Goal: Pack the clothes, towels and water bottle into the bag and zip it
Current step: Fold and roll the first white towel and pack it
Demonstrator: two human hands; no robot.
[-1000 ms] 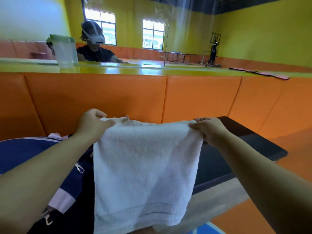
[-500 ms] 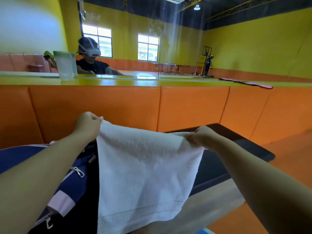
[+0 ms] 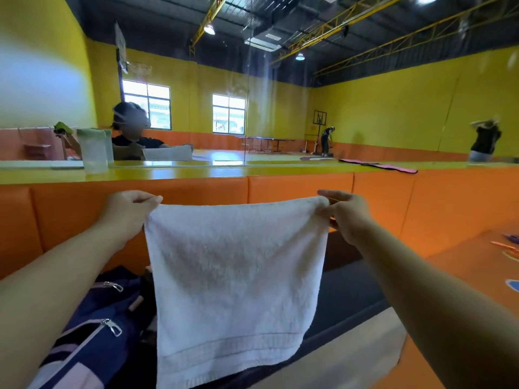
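Observation:
A white towel [image 3: 236,279] hangs spread out in front of me, held up by its two top corners. My left hand [image 3: 126,211] pinches the top left corner and my right hand [image 3: 346,217] pinches the top right corner. Below and to the left lies the navy and pink bag [image 3: 92,332] with silver zip pulls, its opening partly hidden by the towel. A translucent water bottle with a green lid [image 3: 92,150] stands on the yellow ledge at the far left.
An orange padded wall [image 3: 280,189] topped by a yellow ledge [image 3: 196,171] runs across in front, with a mirror above it. A black bench [image 3: 345,293] stretches to the right under the towel. A pink strip [image 3: 379,165] lies on the ledge.
Both hands have lifted the towel higher and pulled its top edge taut and wider. My head has tilted up, showing more of the ceiling.

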